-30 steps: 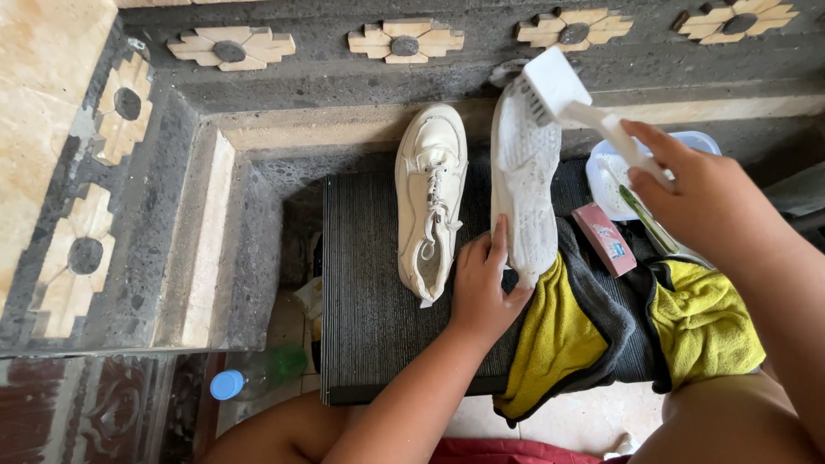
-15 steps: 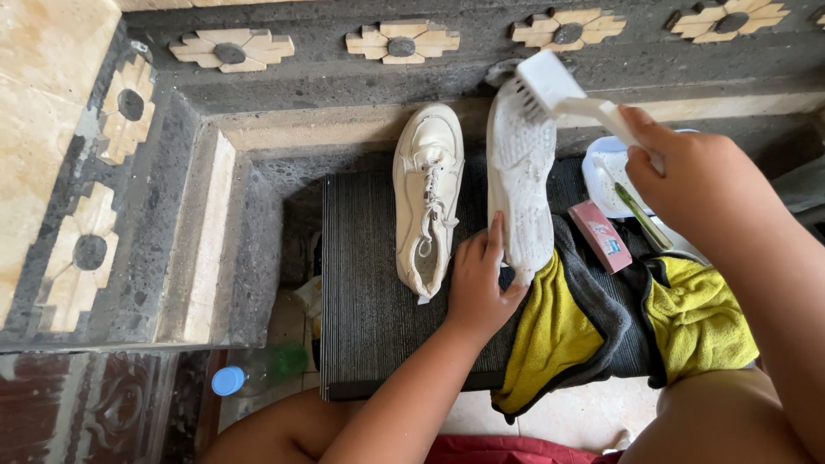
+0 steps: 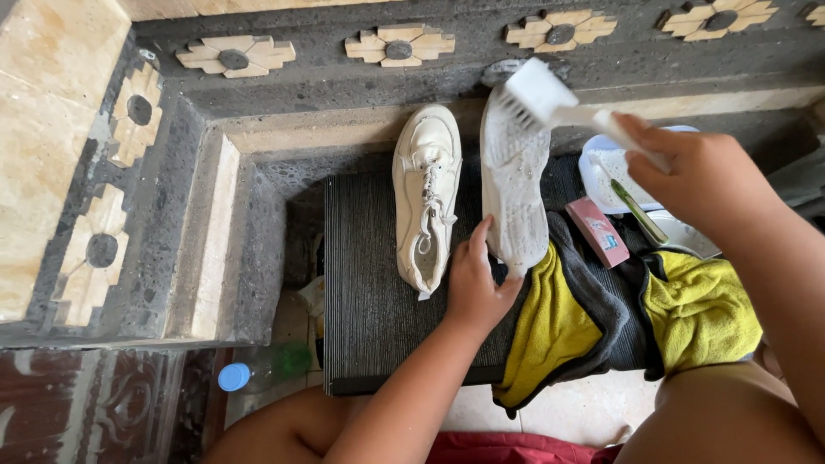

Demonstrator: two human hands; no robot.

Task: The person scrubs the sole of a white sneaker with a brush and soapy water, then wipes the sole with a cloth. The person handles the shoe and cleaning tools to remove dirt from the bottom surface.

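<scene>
1. Gripping the heel end of an upturned white shoe (image 3: 516,193), the left hand (image 3: 477,288) has its fingers curled round the sole's near edge; the shoe lies sole-up on a dark ribbed mat (image 3: 369,292), toe pointing away from the person.
2. Clenched round a white handle, the right hand (image 3: 700,176) holds a white scrubbing brush (image 3: 537,99); the bristles face down and touch the toe end of the sole.
3. Just to the left of the held shoe lies a second white shoe (image 3: 427,193), laces up, also on the mat; whether the two shoes touch cannot be told.
4. To the right of the held shoe a yellow and dark grey cloth (image 3: 601,326) is spread across the mat's near right part; the shoe's heel rests over its edge.
5. A small pink bar-shaped packet (image 3: 597,232) lies on the cloth, just beside a white tub (image 3: 601,172) that is partly hidden by the right hand; a thin greenish stick (image 3: 636,210) rests across the tub's edge.
6. A clear plastic bottle with a blue cap (image 3: 258,371) lies on its side at the mat's near left corner; dark stone ledges with tan flower-shaped inlays (image 3: 236,58) border the far side and the left.
</scene>
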